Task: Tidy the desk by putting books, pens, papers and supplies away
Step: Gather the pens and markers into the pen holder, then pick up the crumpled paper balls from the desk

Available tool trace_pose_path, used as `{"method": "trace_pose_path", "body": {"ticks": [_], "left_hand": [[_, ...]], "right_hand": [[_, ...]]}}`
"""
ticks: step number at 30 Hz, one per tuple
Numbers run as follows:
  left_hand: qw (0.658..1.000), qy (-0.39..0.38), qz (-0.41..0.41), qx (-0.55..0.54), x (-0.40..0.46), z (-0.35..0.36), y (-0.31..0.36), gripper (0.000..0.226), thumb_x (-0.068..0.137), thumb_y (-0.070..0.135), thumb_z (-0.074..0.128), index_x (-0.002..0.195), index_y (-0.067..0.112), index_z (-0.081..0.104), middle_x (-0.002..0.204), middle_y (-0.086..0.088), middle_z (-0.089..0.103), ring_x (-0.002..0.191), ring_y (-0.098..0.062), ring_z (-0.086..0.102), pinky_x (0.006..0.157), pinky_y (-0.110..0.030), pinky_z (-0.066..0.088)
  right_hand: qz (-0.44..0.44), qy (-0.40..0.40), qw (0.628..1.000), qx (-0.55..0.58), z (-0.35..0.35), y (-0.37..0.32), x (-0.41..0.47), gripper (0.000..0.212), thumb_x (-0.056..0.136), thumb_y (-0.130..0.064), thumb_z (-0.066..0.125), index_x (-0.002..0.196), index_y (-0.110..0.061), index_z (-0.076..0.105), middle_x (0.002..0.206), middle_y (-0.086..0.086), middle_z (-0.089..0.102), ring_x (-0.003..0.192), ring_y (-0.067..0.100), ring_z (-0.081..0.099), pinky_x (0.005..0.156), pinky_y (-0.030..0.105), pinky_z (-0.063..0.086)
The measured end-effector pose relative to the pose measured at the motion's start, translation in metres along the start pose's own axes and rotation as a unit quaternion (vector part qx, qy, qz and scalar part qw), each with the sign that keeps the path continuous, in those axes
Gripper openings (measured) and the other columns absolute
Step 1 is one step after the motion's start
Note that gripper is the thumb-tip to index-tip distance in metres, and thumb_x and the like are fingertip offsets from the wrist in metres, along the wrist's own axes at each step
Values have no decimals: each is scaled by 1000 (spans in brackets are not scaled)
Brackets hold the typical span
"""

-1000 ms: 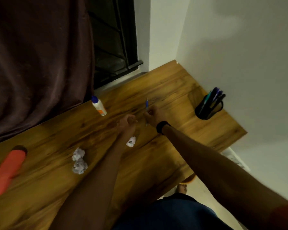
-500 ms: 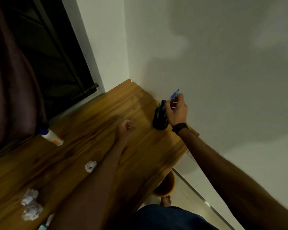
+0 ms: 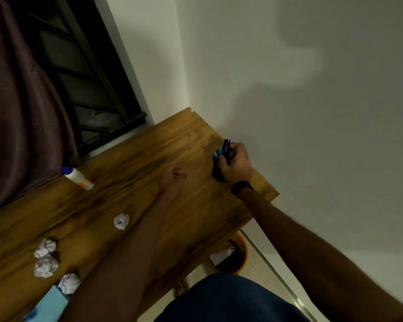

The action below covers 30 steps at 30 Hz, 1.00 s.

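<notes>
Blue and teal pens (image 3: pixel 224 148) stand in a black cylindrical pen holder (image 3: pixel 217 173) at the wooden desk (image 3: pixel 126 201) edge; the right hand (image 3: pixel 236 165) wraps them. Left hand (image 3: pixel 173 176): clenched, apart.

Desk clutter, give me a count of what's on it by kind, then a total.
Crumpled paper balls: 4
Glue bottle: 1
Pen holder: 1, under the right hand; its pens overlap too much to count
Light blue item at the near edge: 1, cut off, kind unclear
Total: 7
</notes>
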<state>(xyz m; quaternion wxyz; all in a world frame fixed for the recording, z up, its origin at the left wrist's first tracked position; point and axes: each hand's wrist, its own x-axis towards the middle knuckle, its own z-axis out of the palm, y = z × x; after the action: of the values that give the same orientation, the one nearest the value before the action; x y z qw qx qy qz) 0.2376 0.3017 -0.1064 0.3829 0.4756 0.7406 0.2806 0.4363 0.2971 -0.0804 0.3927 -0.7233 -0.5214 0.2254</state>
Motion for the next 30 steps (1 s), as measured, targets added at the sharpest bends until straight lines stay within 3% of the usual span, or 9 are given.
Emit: {"method": "trace_pose_path", "body": {"ticks": [4, 8, 11, 15, 17, 19, 23, 27, 30], "left_hand": [[999, 31, -17, -8, -10, -9, -11, 27, 84, 15, 67, 110, 12, 61, 91, -1, 60, 79, -14, 56, 51, -17, 33], [997, 73, -11, -12, -33, -41, -50, 27, 86, 15, 66, 112, 9, 60, 91, -4, 63, 69, -8, 56, 60, -24, 47], [989, 139, -39, 2, -60, -75, -84, 28, 84, 11, 69, 110, 5, 63, 89, -2, 61, 76, -10, 56, 73, -24, 42], [976, 201, -73, -47, -88, -124, -127, 16, 84, 12, 70, 98, 10, 64, 78, 3, 61, 67, -6, 56, 69, -23, 40], [967, 232, -93, -41, -99, -150, -147, 16, 85, 14, 67, 100, 13, 65, 81, 2, 63, 72, -12, 60, 68, -25, 42], [960, 260, -100, -20, -107, -176, -164, 18, 85, 16, 65, 103, 12, 66, 89, -4, 67, 81, -20, 62, 71, -28, 45], [950, 296, -93, -15, -112, -224, -207, 21, 83, 24, 65, 103, 17, 65, 103, -8, 69, 94, -25, 64, 87, -36, 51], [945, 306, -92, -61, -117, -266, -245, 20, 84, 28, 67, 102, 19, 64, 102, -8, 71, 93, -25, 66, 84, -38, 54], [949, 296, -88, -59, -113, -287, -278, 20, 88, 23, 64, 106, 14, 63, 102, -10, 69, 95, -27, 65, 81, -38, 53]], "right_hand": [[-91, -29, 995, 25, 15, -23, -19, 15, 88, -23, 60, 100, -17, 54, 90, -1, 55, 85, 17, 52, 71, 26, 37], [-157, -184, 969, 51, 55, -41, -53, 11, 93, -21, 57, 101, -13, 58, 93, -5, 52, 82, 14, 50, 73, 26, 39], [-148, -315, 935, 65, 88, -52, -84, 13, 94, -28, 54, 102, -19, 59, 95, -10, 54, 83, 11, 52, 73, 26, 40], [-149, -434, 887, 49, 119, -69, -128, 25, 93, -38, 56, 112, -21, 57, 105, -10, 55, 96, 14, 56, 80, 30, 47], [-164, -473, 865, 29, 133, -78, -146, 37, 93, -45, 58, 119, -19, 55, 113, -3, 57, 99, 17, 57, 82, 34, 49], [-197, -499, 844, -11, 148, -90, -155, 46, 90, -44, 63, 124, -16, 52, 121, 5, 55, 102, 24, 57, 82, 37, 48], [-219, -520, 819, -101, 181, -113, -173, 74, 83, -31, 73, 146, -16, 35, 141, 13, 41, 125, 33, 44, 98, 39, 40], [-203, -511, 816, -178, 224, -112, -197, 59, 95, -23, 58, 148, -22, 33, 152, 17, 27, 138, 41, 29, 111, 50, 34], [-225, -473, 809, -266, 241, -118, -210, 38, 100, -8, 44, 138, -8, 45, 148, 20, 29, 135, 40, 29, 107, 43, 33]]}}
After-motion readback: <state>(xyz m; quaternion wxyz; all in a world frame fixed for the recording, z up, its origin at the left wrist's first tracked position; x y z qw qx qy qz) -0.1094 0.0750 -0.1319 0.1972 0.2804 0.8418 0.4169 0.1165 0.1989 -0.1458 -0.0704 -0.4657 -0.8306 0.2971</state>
